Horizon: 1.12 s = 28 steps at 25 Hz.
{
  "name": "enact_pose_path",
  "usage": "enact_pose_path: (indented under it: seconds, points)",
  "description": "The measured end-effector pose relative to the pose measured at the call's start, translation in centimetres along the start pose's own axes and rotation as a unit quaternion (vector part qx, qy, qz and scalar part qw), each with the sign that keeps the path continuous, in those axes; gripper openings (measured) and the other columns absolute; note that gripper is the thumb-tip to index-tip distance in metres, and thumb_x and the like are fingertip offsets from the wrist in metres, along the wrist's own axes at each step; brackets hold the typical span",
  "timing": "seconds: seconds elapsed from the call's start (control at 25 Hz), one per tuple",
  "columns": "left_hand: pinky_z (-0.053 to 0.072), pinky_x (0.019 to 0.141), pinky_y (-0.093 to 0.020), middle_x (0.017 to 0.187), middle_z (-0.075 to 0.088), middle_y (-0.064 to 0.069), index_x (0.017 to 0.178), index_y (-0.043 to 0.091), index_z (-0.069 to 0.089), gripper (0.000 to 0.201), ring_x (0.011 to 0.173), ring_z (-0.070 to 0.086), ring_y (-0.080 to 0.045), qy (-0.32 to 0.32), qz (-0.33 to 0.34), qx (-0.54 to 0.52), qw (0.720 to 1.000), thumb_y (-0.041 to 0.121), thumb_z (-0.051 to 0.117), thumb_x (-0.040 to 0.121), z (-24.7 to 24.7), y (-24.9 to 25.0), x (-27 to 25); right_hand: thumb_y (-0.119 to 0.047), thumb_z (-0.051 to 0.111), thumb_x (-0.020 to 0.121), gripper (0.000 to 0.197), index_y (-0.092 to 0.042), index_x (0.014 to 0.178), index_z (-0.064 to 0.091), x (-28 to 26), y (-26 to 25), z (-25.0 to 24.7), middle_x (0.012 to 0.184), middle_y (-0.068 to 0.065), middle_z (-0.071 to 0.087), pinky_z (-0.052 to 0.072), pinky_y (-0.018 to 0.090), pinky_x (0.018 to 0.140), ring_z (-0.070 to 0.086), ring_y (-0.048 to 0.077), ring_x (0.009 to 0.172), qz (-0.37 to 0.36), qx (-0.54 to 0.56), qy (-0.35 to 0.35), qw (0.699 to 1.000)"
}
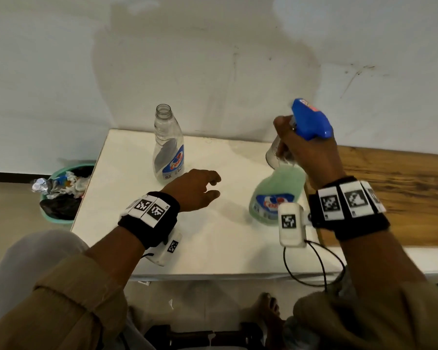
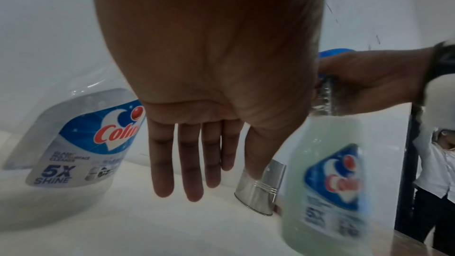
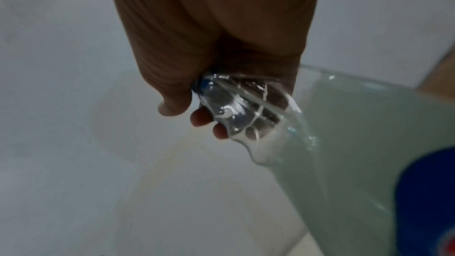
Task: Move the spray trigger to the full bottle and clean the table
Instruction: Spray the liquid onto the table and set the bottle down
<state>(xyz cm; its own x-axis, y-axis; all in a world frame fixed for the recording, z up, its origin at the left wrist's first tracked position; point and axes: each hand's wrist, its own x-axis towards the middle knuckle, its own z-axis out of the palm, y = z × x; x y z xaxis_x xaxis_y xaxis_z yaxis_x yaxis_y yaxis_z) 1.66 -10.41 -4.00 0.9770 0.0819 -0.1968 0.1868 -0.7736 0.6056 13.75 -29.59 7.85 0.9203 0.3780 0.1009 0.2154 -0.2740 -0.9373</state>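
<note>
Our right hand (image 1: 311, 157) curls its fingers around the neck of the full bottle (image 1: 276, 195), blue spray trigger (image 1: 310, 120) on top, lifted above the white table (image 1: 213, 243). Our left hand (image 1: 195, 190) hovers with fingers relaxed, holding nothing, near the empty bottle (image 1: 168, 147).

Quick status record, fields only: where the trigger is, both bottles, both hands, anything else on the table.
spray trigger: blue, on the full bottle's neck
full bottle: green liquid, tilted, held by the neck
empty bottle: clear, upright on the white table, neck open
right hand: grip round the full bottle's neck
left hand: holds nothing, above the table
steel cup: beside the full bottle
</note>
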Motion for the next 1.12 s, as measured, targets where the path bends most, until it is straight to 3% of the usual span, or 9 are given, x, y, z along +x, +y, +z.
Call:
enact_pose_path:
  seconds: [0.12, 0.28, 0.56, 0.64, 0.72, 0.8, 0.92, 1.04, 1.12]
  points:
    - [0.052, 0.088, -0.033, 0.120, 0.059, 0.009, 0.127, 0.025, 0.051, 0.041, 0.094, 0.064, -0.012, 0.009, 0.013, -0.017, 1.000, 0.038, 0.056, 0.088, -0.1, 0.0, 0.0, -0.035, 0.068, 0.088, 0.020, -0.016, 0.095, 0.066, 4.5, 0.6, 1.8, 0.068, 0.009, 0.067, 0.053, 0.026, 0.060, 0.064, 0.014, 0.060, -0.055, 0.000, 0.015, 0.998]
    - [0.050, 0.087, -0.027, 0.120, 0.058, 0.011, 0.127, 0.026, 0.050, 0.040, 0.095, 0.063, -0.009, 0.019, 0.019, -0.011, 1.000, 0.038, 0.055, 0.089, -0.4, -0.6, -0.1, -0.030, 0.068, 0.089, 0.031, -0.010, 0.112, 0.065, 10.2, 2.4, 4.4, 0.077, -0.002, 0.066, 0.052, 0.017, 0.064, 0.065, 0.004, 0.066, -0.100, -0.012, -0.022, 0.995]
    - [0.051, 0.086, -0.027, 0.120, 0.058, 0.010, 0.128, 0.025, 0.050, 0.041, 0.095, 0.063, -0.009, 0.021, 0.012, -0.014, 1.000, 0.038, 0.056, 0.089, -0.6, -1.2, 0.1, -0.040, 0.077, 0.077, 0.045, -0.013, 0.112, 0.065, 15.3, 4.0, 6.5, 0.079, 0.007, 0.067, 0.055, 0.026, 0.069, 0.068, 0.018, 0.074, -0.072, -0.008, -0.033, 0.997]
    - [0.051, 0.086, -0.026, 0.120, 0.058, 0.011, 0.127, 0.026, 0.050, 0.040, 0.095, 0.063, -0.009, 0.017, 0.009, -0.012, 1.000, 0.038, 0.056, 0.089, -0.6, -1.2, 0.0, -0.040, 0.079, 0.076, 0.045, -0.014, 0.109, 0.063, 15.3, 4.2, 6.2, 0.079, 0.002, 0.067, 0.055, 0.024, 0.069, 0.067, 0.016, 0.073, -0.067, -0.034, -0.040, 0.996]
    - [0.050, 0.086, -0.026, 0.120, 0.058, 0.011, 0.126, 0.027, 0.050, 0.039, 0.095, 0.062, -0.008, 0.012, 0.006, -0.010, 1.000, 0.039, 0.056, 0.089, -0.5, -1.1, 0.0, -0.037, 0.080, 0.076, 0.044, -0.015, 0.109, 0.060, 15.1, 4.4, 5.5, 0.083, -0.003, 0.068, 0.056, 0.027, 0.079, 0.068, 0.014, 0.079, -0.067, -0.077, -0.059, 0.993]
    - [0.050, 0.086, -0.025, 0.120, 0.058, 0.012, 0.126, 0.028, 0.050, 0.039, 0.096, 0.062, -0.007, 0.006, 0.002, -0.007, 1.000, 0.039, 0.056, 0.089, -0.5, -1.1, 0.0, -0.036, 0.080, 0.076, 0.045, -0.013, 0.109, 0.060, 14.9, 4.5, 4.8, 0.095, 0.004, 0.072, 0.055, 0.035, 0.091, 0.069, 0.021, 0.091, -0.060, -0.100, -0.080, 0.990]
    - [0.051, 0.086, -0.025, 0.120, 0.058, 0.012, 0.126, 0.028, 0.050, 0.039, 0.096, 0.062, -0.007, -0.005, -0.004, -0.004, 1.000, 0.040, 0.055, 0.090, -0.4, -1.0, 0.0, -0.032, 0.079, 0.077, 0.049, -0.005, 0.114, 0.062, 14.7, 4.4, 3.4, 0.104, 0.012, 0.072, 0.054, 0.043, 0.096, 0.069, 0.027, 0.097, -0.053, -0.154, -0.087, 0.983]
    - [0.051, 0.081, -0.021, 0.115, 0.063, 0.012, 0.119, 0.027, 0.059, 0.029, 0.091, 0.063, -0.005, 0.027, 0.012, -0.013, 0.999, 0.035, 0.054, 0.091, -0.3, -0.9, 0.3, -0.022, 0.076, 0.080, 0.040, -0.010, 0.117, 0.064, 13.9, 4.8, 0.5, 0.104, 0.007, 0.074, 0.056, 0.035, 0.093, 0.071, 0.018, 0.095, -0.038, -0.134, -0.078, 0.987]
    - [0.049, 0.075, -0.016, 0.106, 0.069, 0.011, 0.109, 0.025, 0.066, 0.022, 0.086, 0.063, -0.004, 0.088, 0.025, -0.039, 0.995, 0.032, 0.053, 0.092, -0.5, -0.7, 0.5, -0.017, 0.071, 0.083, 0.026, -0.014, 0.109, 0.071, 13.1, 5.7, -2.5, 0.097, 0.007, 0.076, 0.058, 0.021, 0.081, 0.072, 0.005, 0.081, -0.040, -0.135, -0.013, 0.990]
